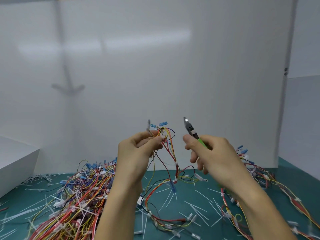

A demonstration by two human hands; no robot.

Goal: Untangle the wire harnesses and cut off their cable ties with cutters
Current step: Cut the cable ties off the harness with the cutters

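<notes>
My left hand is raised above the table and pinches the top of a wire harness with red, yellow and blue wires and clear blue terminal sleeves. The harness hangs down to the green mat, with white cable ties still on it. My right hand grips green-handled cutters, jaws pointing up and left, a short way to the right of the harness top and apart from it.
A big tangled heap of harnesses lies at the left on the green mat. More harnesses trail at the right. Cut white tie pieces litter the mat. A white box stands far left; white panels behind.
</notes>
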